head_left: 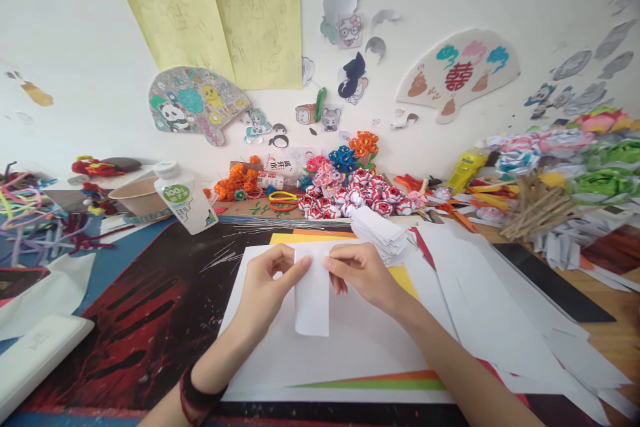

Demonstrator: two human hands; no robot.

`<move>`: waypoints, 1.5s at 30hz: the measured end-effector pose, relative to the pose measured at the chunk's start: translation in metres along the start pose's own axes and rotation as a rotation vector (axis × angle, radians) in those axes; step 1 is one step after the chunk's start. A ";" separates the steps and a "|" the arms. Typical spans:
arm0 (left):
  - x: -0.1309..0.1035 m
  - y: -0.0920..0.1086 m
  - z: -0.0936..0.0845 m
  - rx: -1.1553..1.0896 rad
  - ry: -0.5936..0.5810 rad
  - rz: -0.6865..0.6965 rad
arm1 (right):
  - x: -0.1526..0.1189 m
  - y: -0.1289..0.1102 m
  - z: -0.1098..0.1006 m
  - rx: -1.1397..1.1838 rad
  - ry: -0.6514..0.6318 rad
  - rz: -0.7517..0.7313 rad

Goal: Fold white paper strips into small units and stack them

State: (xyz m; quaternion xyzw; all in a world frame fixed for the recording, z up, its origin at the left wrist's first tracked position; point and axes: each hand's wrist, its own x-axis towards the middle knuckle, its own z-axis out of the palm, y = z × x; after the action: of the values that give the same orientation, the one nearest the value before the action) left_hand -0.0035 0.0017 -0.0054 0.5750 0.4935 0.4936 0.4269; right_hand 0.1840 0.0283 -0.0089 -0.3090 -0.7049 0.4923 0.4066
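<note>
The white bottle (179, 197) reads "100%", the right-hand fan (430, 70) "囍", the wrapper (281, 163) "开水".

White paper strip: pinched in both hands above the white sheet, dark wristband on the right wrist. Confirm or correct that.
The wrist is wrong: the head view shows the dark wristband on the left wrist. The left hand and right hand do pinch the white paper strip above the white sheet.

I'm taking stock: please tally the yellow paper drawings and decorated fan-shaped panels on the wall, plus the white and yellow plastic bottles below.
Yellow rectangular paper drawings: 2
Decorated fan-shaped panels: 2
White plastic bottle with green label: 1
Yellow plastic bottle: 1
Total: 6
</note>
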 end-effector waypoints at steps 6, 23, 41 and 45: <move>0.002 0.001 -0.001 -0.008 -0.025 -0.009 | -0.001 0.000 -0.001 -0.034 -0.002 -0.027; 0.003 0.000 -0.004 -0.034 -0.022 0.070 | -0.001 -0.004 -0.002 -0.009 -0.006 -0.038; 0.003 0.001 -0.005 0.011 -0.013 0.094 | -0.002 -0.003 -0.002 0.039 -0.018 -0.020; 0.002 0.001 -0.004 -0.008 -0.016 0.069 | -0.002 -0.003 -0.001 0.035 -0.010 -0.009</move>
State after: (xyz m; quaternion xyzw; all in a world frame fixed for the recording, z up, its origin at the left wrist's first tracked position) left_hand -0.0073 0.0035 -0.0034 0.5939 0.4678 0.5055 0.4158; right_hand 0.1857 0.0260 -0.0060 -0.2960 -0.6994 0.5044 0.4108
